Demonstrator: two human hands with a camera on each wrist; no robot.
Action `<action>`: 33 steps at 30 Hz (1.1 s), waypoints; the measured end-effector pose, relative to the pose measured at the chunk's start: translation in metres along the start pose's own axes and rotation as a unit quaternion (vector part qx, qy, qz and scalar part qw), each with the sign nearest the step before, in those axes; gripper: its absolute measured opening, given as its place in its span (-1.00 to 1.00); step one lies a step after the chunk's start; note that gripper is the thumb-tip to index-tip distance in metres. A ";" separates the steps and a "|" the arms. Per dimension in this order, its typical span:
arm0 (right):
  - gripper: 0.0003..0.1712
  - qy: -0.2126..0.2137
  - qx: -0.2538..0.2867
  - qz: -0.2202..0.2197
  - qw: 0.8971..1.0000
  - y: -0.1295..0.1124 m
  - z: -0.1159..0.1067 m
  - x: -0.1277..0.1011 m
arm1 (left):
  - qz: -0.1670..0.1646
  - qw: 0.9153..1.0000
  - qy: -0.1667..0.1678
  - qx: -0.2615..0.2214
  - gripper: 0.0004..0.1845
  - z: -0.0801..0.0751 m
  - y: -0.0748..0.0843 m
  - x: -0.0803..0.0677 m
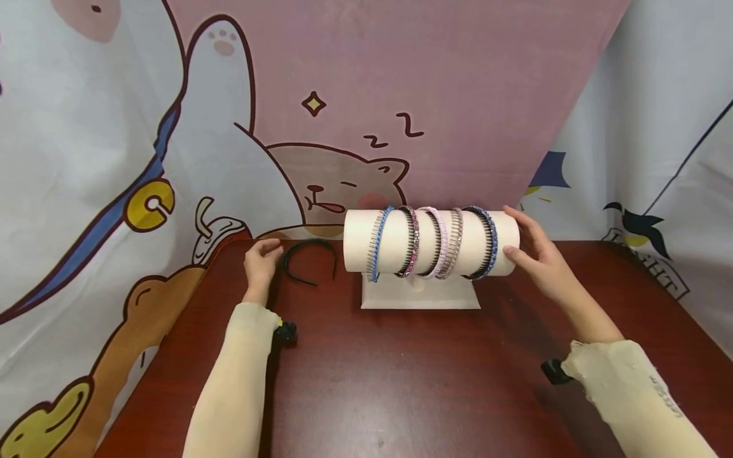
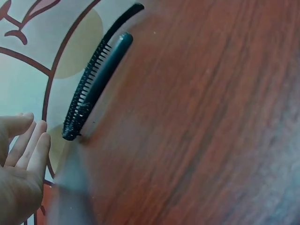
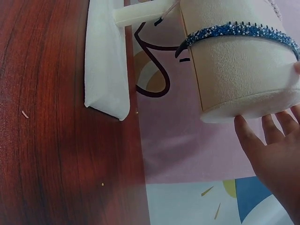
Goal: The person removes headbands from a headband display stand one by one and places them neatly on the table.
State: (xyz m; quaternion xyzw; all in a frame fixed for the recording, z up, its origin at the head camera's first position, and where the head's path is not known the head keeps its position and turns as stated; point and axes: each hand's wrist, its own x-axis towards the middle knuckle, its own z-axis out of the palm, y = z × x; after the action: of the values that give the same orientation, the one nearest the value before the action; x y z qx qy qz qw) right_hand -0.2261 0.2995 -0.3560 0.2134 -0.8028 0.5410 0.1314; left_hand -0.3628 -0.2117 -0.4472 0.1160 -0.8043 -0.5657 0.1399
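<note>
A cream cylindrical display stand (image 1: 357, 245) carries several toothed headbands, among them a light blue one (image 1: 376, 245), a pink one (image 1: 441, 245) and a dark blue one (image 1: 492, 242). My right hand (image 1: 541, 257) touches the cylinder's right end with spread, fairly straight fingers. In the right wrist view the thumb and other fingertips lie against that end, below the glittery blue headband (image 3: 239, 31). A black headband (image 1: 289, 270) sits at the table's back left. Just left of it my left hand (image 1: 263, 264), fingers loosely bent, holds nothing; the left wrist view shows a gap between them.
The dark red-brown wooden table (image 1: 378, 375) extends in front of the stand's flat white base (image 1: 420, 296). A cartoon-printed cloth (image 1: 458, 83) hangs behind the table and along its sides. Each wrist wears a small black camera.
</note>
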 end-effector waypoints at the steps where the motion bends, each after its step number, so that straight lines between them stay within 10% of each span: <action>1: -0.24 0.000 -0.001 0.000 1.000 0.000 0.000 0.000 | 0.000 1.000 -0.002 -0.009 -0.69 0.000 0.001 0.000; 33: -0.23 0.004 0.002 -0.001 1.000 0.001 0.000 0.001 | 0.030 0.968 -0.070 -0.238 -0.61 -0.028 0.057 -0.049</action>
State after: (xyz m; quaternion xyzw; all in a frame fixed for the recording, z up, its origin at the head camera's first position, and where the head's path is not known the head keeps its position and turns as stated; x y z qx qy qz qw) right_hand -0.2270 0.2997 -0.3560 0.2126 -0.8008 0.5433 0.1350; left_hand -0.3089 -0.2003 -0.3893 0.0151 -0.6573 -0.7433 0.1236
